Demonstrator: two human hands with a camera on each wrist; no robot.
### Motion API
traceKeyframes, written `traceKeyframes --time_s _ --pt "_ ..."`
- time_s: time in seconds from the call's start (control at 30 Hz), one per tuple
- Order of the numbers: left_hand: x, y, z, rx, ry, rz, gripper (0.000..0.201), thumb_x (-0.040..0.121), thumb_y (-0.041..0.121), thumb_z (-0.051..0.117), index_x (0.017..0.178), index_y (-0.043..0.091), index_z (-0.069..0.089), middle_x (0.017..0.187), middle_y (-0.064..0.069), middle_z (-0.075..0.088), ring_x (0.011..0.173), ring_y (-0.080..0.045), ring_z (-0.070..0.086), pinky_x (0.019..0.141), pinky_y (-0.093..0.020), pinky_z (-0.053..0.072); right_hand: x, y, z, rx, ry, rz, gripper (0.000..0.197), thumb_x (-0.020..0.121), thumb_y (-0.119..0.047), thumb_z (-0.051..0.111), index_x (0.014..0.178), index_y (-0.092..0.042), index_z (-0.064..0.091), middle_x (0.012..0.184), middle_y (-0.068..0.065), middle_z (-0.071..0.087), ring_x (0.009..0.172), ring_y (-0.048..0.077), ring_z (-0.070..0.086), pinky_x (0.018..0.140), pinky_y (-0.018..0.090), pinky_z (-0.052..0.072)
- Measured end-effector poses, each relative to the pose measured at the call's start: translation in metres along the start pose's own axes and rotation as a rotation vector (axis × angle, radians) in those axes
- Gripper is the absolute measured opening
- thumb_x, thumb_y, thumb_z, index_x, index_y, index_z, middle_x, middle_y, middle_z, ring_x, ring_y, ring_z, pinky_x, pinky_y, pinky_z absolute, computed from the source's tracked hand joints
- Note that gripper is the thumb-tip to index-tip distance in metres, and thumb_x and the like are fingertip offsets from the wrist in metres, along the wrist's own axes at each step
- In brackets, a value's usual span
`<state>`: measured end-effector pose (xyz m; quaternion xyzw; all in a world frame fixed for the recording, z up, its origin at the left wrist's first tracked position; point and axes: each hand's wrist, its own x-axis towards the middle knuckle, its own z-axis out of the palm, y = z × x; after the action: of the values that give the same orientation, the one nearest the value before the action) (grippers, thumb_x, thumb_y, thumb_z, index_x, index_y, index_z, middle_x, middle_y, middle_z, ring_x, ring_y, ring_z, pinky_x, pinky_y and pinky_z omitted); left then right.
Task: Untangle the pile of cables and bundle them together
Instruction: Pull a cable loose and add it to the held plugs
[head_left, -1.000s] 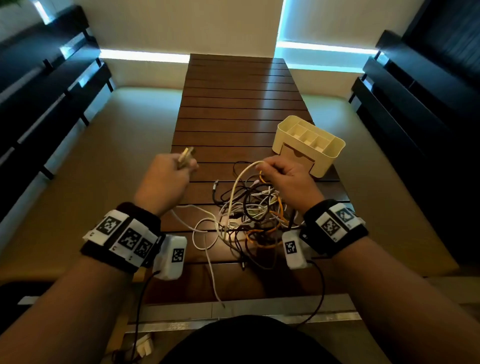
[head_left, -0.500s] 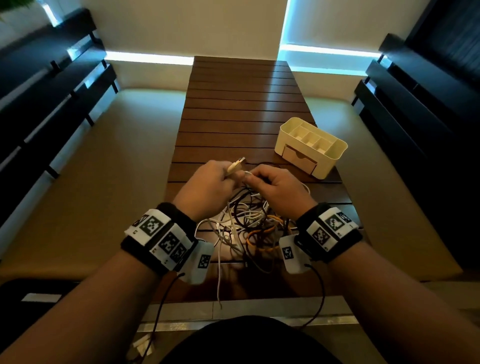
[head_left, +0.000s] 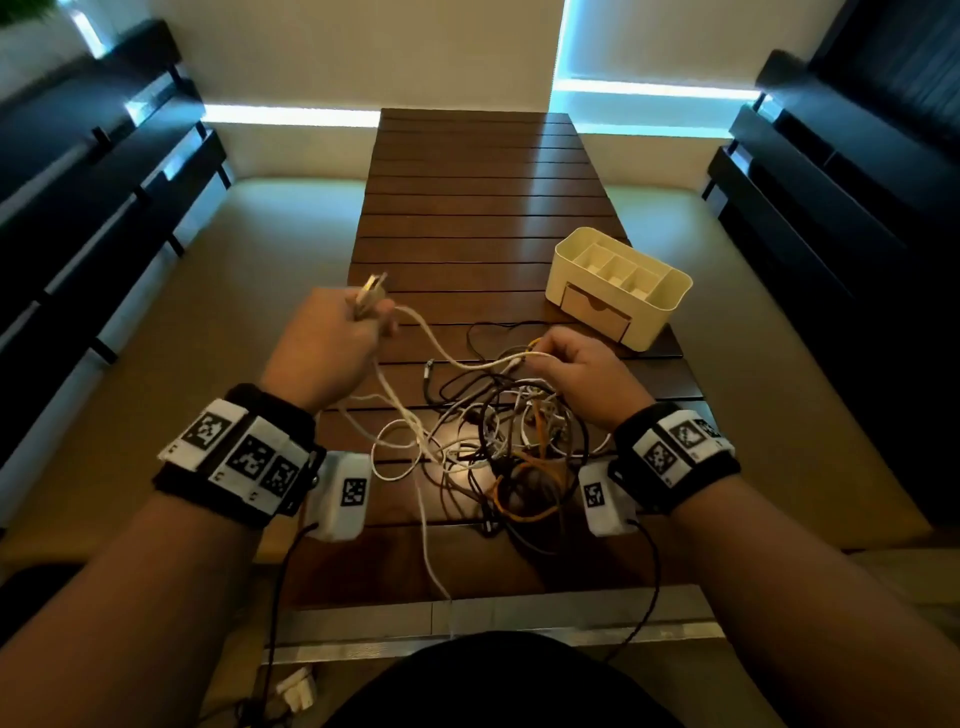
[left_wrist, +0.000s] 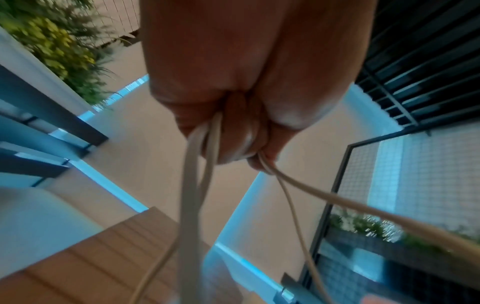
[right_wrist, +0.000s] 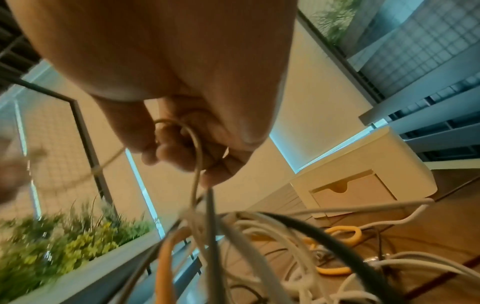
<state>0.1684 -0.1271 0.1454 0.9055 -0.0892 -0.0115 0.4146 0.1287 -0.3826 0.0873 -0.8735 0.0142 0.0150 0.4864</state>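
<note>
A tangled pile of white, black and orange cables lies on the near end of the slatted wooden table. My left hand is raised at the left and grips folded loops of a white cable, its plug end sticking up from the fist; the left wrist view shows the strands running out between curled fingers. The same white cable sags across to my right hand, which pinches it over the pile's far right side.
A cream desk organiser with a small drawer stands on the table just beyond my right hand. Beige bench cushions flank the table, with dark slatted furniture on either side. One white strand trails over the near table edge.
My hands met over the pile half a second ago; now the left hand has pulled away up and left, drawing the white cable out taut-ish between the hands. The right hand stays over the pile.
</note>
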Motion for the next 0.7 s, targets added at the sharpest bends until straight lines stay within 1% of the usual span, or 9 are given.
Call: traceKeyframes --time_s 0.1,0.17,0.23,0.33,0.4,0.43,0.5,0.57,0.7 --pt "0.000 -0.022 0.009 0.192 -0.169 -0.136 0.028 0.101 0.019 0.051 0.080 0.014 0.070 0.065 -0.006 0.058 0.055 -0.019 0.048 0.051 -0.028 0.033 0.003 -0.005 -0.007 0.071 0.035 -0.024 0.011 0.092 -0.019 0.061 0.081 -0.022 0.061 0.082 0.004 0.065 0.077 0.026 0.060 0.080 0.049 0.053" --pt "-0.002 -0.025 0.016 0.257 -0.232 -0.130 0.028 0.101 0.022 0.053 0.077 0.019 0.066 0.070 -0.006 0.060 0.062 -0.023 0.050 0.054 -0.029 0.035 0.006 -0.010 -0.008 0.068 0.050 -0.062 0.011 0.093 -0.022 0.061 0.082 -0.024 0.062 0.085 0.007 0.067 0.083 0.031 0.063 0.079 0.047 0.053" --pt "-0.003 -0.016 0.016 0.228 -0.139 -0.059 0.023 0.100 0.023 0.053 0.079 0.022 0.063 0.071 -0.002 0.060 0.065 -0.025 0.053 0.056 -0.029 0.037 0.010 -0.014 -0.006 0.016 0.044 -0.092 0.009 0.096 -0.024 0.060 0.088 -0.023 0.063 0.085 0.005 0.066 0.082 0.026 0.063 0.075 0.039 0.053" --pt "-0.002 0.009 0.012 0.186 0.051 0.088 0.019 0.100 0.024 0.052 0.106 0.032 0.069 0.083 0.000 0.062 0.065 -0.013 0.054 0.055 -0.025 0.037 0.015 -0.015 -0.001 -0.142 -0.011 -0.143 0.008 0.097 -0.025 0.058 0.094 -0.021 0.065 0.081 -0.005 0.062 0.072 0.009 0.058 0.067 0.027 0.048" --pt "-0.003 0.024 0.016 0.174 0.043 0.138 0.029 0.101 0.025 0.052 0.126 0.034 0.063 0.083 0.011 0.058 0.058 -0.005 0.048 0.052 -0.020 0.034 0.017 -0.016 0.003 -0.196 -0.035 -0.175 0.006 0.097 -0.024 0.059 0.095 -0.022 0.065 0.083 -0.008 0.063 0.076 0.007 0.059 0.070 0.027 0.049" --pt "-0.004 0.028 0.022 0.169 0.000 0.152 0.030 0.102 0.024 0.051 0.128 0.034 0.061 0.081 0.016 0.056 0.058 -0.004 0.048 0.052 -0.019 0.034 0.018 -0.018 0.004 -0.202 -0.034 -0.188 0.006 0.097 -0.023 0.060 0.095 -0.022 0.065 0.085 -0.008 0.063 0.078 0.007 0.060 0.072 0.028 0.051" --pt "-0.004 0.029 0.036 0.155 -0.148 0.163 0.022 0.102 0.024 0.049 0.115 0.036 0.063 0.078 0.015 0.056 0.059 -0.003 0.049 0.054 -0.017 0.034 0.018 -0.022 0.006 -0.193 -0.017 -0.233 0.007 0.096 -0.022 0.061 0.096 -0.018 0.066 0.085 -0.006 0.064 0.077 0.005 0.059 0.070 0.023 0.049" --pt "-0.006 0.026 0.047 0.112 -0.263 0.185 0.023 0.102 0.024 0.048 0.088 0.037 0.059 0.073 0.010 0.057 0.059 -0.004 0.049 0.056 -0.021 0.036 0.018 -0.029 0.005 -0.168 -0.004 -0.290 0.006 0.096 -0.020 0.061 0.096 -0.016 0.067 0.081 -0.006 0.062 0.069 0.003 0.055 0.064 0.015 0.043" --pt "-0.006 0.023 0.057 -0.068 -0.235 0.221 0.026 0.102 0.020 0.048 0.079 0.028 0.057 0.068 0.006 0.053 0.056 -0.003 0.041 0.054 -0.023 0.035 0.018 -0.037 -0.002 -0.079 0.001 -0.350 0.004 0.094 -0.019 0.064 0.095 -0.022 0.067 0.079 -0.007 0.064 0.069 0.006 0.057 0.062 0.014 0.044"
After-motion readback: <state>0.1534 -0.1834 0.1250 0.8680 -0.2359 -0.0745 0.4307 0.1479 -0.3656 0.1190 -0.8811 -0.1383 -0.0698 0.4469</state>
